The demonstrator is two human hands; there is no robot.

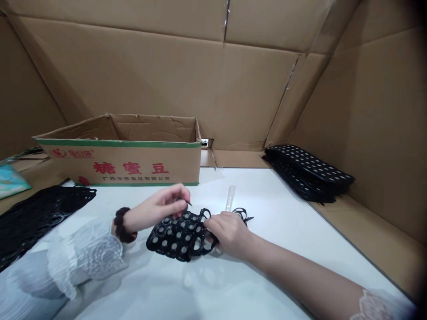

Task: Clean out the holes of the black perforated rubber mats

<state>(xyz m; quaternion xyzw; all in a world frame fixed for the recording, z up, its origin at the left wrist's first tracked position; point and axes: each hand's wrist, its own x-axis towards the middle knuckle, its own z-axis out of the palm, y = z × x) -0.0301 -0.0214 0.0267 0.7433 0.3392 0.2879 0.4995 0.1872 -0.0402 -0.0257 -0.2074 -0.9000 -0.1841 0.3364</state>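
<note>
A black perforated rubber sheet [180, 235], full of round holes and rings, lies on the white table [273, 249] in front of me. My left hand [160, 208] is pinched shut on a thin dark pointed tool, its tip at the sheet's far edge. A dark beaded bracelet circles that wrist. My right hand [230, 233] presses down on the sheet's right end, fingers curled over the rings. Beyond my right hand lies a small clear tube [230, 198] with a loose black ring piece [242, 213] beside it.
An open cardboard box [133, 162] with red lettering stands at the back left. A pile of black perforated sheets [36, 218] lies at the left. A stack of black dotted trays [308, 171] sits at the right. Cardboard walls [213, 84] surround the table.
</note>
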